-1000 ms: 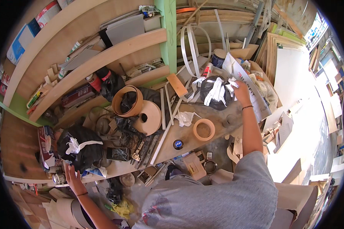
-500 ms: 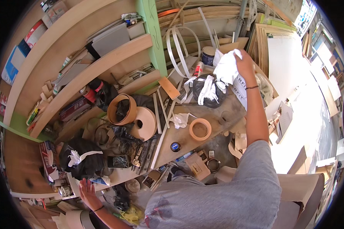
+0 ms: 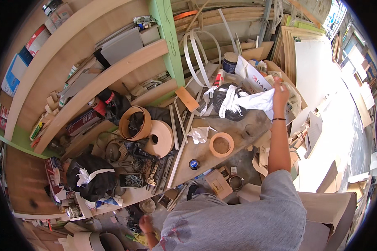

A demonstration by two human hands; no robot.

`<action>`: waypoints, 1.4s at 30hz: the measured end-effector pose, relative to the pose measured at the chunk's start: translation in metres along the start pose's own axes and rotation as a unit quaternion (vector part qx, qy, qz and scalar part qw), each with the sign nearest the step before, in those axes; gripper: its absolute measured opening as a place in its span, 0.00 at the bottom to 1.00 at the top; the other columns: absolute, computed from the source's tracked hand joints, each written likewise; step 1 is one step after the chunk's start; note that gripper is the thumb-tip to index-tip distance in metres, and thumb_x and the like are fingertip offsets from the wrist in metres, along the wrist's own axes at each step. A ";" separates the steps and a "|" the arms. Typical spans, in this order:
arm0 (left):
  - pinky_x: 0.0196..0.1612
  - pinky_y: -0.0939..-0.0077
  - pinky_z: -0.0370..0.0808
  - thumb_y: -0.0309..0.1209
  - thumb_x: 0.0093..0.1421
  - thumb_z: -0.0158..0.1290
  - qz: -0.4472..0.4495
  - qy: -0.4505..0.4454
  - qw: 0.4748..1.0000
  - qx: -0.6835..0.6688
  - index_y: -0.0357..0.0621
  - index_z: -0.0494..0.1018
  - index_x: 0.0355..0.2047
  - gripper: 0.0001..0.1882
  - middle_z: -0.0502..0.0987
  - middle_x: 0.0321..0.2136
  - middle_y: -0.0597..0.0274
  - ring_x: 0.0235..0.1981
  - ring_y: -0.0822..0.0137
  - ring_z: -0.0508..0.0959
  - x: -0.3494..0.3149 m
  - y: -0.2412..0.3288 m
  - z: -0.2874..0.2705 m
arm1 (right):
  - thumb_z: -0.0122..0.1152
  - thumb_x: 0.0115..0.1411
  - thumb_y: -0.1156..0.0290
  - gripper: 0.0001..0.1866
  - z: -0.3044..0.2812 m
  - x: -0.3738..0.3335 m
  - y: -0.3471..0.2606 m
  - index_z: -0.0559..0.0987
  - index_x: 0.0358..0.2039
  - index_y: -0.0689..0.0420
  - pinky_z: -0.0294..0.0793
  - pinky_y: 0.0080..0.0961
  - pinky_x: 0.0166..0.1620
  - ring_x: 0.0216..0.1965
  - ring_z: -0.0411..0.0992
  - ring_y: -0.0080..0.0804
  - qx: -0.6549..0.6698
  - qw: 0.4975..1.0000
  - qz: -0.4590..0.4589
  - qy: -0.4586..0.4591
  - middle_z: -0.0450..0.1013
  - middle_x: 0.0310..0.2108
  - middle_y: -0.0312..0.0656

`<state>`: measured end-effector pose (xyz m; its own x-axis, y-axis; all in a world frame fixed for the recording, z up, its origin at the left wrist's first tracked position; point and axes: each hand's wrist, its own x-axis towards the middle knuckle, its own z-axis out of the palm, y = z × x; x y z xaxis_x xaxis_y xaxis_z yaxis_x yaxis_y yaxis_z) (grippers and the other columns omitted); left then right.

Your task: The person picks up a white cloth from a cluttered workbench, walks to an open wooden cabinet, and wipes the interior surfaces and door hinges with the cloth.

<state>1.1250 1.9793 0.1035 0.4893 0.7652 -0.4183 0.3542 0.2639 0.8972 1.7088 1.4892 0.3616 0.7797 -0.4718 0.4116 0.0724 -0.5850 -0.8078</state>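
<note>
My right hand (image 3: 280,95) is closed on one end of a white cloth (image 3: 255,101) above the far right of the bench. The cloth stretches left to a black plastic bag (image 3: 229,109) with white strips lying over it; I cannot tell whether they are one piece. Behind the cloth leans a white printed sheet or bag (image 3: 252,77). My left hand (image 3: 145,224) hangs low beside my body, past the near bench edge, close to a dark bundle (image 3: 134,215). Its fingers look curled, but are too small to read clearly.
The cluttered bench holds a wide tape roll (image 3: 160,139), a brown ring (image 3: 221,144), a small dark jar (image 3: 194,164), a tray of screws (image 3: 132,180) and another black bag (image 3: 92,178). Shelves (image 3: 100,83) rise at the left. A cardboard box (image 3: 329,209) stands at the right.
My right hand has moved right and down, drawing the white cloth out sideways and uncovering the printed sheet. My left hand has dropped from the bench edge and come closer to my body.
</note>
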 end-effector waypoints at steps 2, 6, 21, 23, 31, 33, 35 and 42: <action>0.25 0.77 0.69 0.32 0.57 0.49 -0.086 0.001 0.996 0.004 0.44 0.71 0.31 0.06 0.74 0.23 0.62 0.23 0.70 0.73 -0.029 -0.027 0.003 | 0.60 0.50 0.61 0.15 -0.008 0.003 -0.008 0.77 0.32 0.61 0.69 0.29 0.36 0.29 0.72 0.36 0.043 0.997 -0.040 0.043 0.74 0.27 0.48; 0.26 0.76 0.69 0.33 0.57 0.48 -0.210 -0.012 0.975 0.070 0.44 0.70 0.32 0.07 0.74 0.24 0.62 0.24 0.70 0.73 -0.055 -0.060 -0.003 | 0.58 0.50 0.68 0.10 0.020 -0.018 -0.005 0.79 0.33 0.56 0.70 0.30 0.38 0.33 0.73 0.41 -0.100 0.959 -0.220 -0.145 0.74 0.30 0.47; 0.27 0.75 0.70 0.35 0.57 0.47 -0.237 -0.038 0.965 0.110 0.44 0.69 0.35 0.09 0.74 0.27 0.61 0.26 0.69 0.73 -0.049 -0.063 -0.010 | 0.55 0.50 0.68 0.12 0.058 -0.004 0.002 0.79 0.33 0.58 0.70 0.34 0.43 0.39 0.72 0.48 -0.079 0.958 -0.193 -0.197 0.74 0.33 0.52; 0.27 0.75 0.70 0.35 0.57 0.47 -0.238 -0.043 0.963 0.116 0.44 0.69 0.35 0.10 0.74 0.27 0.61 0.26 0.68 0.73 -0.049 -0.063 -0.010 | 0.55 0.50 0.68 0.12 0.062 0.000 0.004 0.78 0.33 0.59 0.69 0.33 0.42 0.38 0.72 0.48 -0.038 0.968 -0.161 -0.188 0.74 0.32 0.53; 0.28 0.74 0.70 0.37 0.58 0.47 -0.256 -0.048 0.955 0.145 0.44 0.68 0.37 0.11 0.73 0.28 0.60 0.28 0.68 0.73 -0.044 -0.063 -0.010 | 0.54 0.50 0.67 0.12 0.053 0.004 -0.030 0.77 0.31 0.62 0.68 0.32 0.40 0.36 0.72 0.48 0.073 0.979 -0.012 -0.188 0.73 0.29 0.55; 0.29 0.74 0.71 0.37 0.58 0.47 -0.257 -0.056 0.953 0.151 0.44 0.68 0.37 0.11 0.73 0.29 0.60 0.28 0.68 0.73 -0.041 -0.061 -0.010 | 0.55 0.50 0.67 0.12 0.065 0.014 -0.012 0.77 0.32 0.61 0.68 0.33 0.43 0.37 0.71 0.50 -0.040 0.959 -0.154 -0.236 0.73 0.33 0.55; 0.29 0.74 0.71 0.37 0.58 0.47 -0.258 -0.057 0.953 0.152 0.44 0.68 0.38 0.12 0.73 0.29 0.60 0.28 0.67 0.73 -0.040 -0.061 -0.010 | 0.55 0.50 0.67 0.12 0.066 0.029 -0.018 0.78 0.32 0.60 0.68 0.33 0.43 0.37 0.71 0.50 0.035 0.974 -0.167 -0.150 0.73 0.32 0.55; 0.30 0.73 0.71 0.39 0.58 0.46 -0.259 -0.060 0.951 0.158 0.44 0.67 0.39 0.13 0.73 0.30 0.60 0.30 0.67 0.73 -0.037 -0.060 -0.013 | 0.54 0.51 0.67 0.12 0.053 0.043 -0.058 0.78 0.33 0.59 0.69 0.33 0.41 0.38 0.72 0.48 0.002 0.981 -0.140 -0.132 0.73 0.33 0.54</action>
<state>1.0755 1.9426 0.0664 0.2642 0.5035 -0.8226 0.7848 0.3835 0.4868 1.7711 1.5381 0.4035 0.8628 -0.1061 0.4944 0.3082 -0.6648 -0.6805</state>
